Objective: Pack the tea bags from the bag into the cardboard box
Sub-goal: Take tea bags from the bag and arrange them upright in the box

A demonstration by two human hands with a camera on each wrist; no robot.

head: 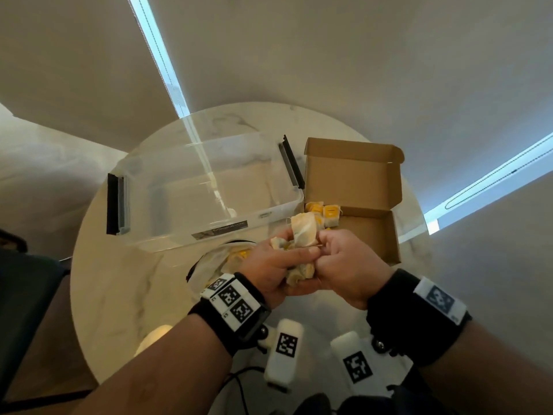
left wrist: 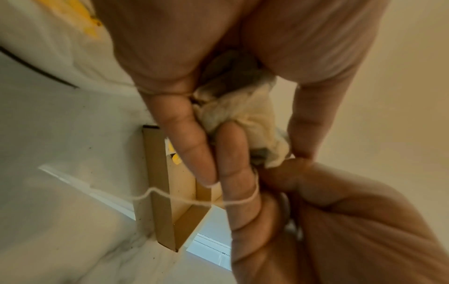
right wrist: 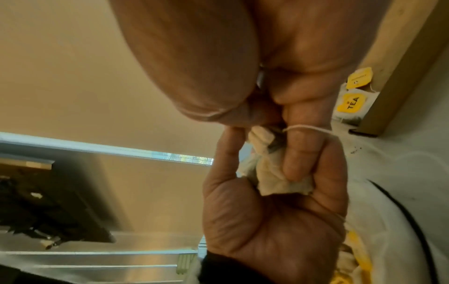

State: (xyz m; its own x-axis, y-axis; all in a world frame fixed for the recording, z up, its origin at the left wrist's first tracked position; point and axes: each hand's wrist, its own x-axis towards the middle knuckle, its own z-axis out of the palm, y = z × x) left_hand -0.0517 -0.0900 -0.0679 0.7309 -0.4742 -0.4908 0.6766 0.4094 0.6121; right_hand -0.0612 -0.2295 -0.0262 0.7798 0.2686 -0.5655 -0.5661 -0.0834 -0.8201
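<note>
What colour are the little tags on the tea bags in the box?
Yellow tags, clearest in the right wrist view.

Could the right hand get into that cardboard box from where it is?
Probably yes: the cardboard box lies open just beyond the right hand, nothing between them, though its grip is busy pinching tea bags.

A round white marble table (head: 125, 283) carries a clear plastic bin (head: 209, 187) far left, an open cardboard box (head: 359, 205) far right, and a bag (head: 209, 268) near the centre.

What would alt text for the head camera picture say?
Two hands, left hand and right hand, grip a clump of tea bags above a round table, near an open cardboard box holding a few tea bags.
</note>
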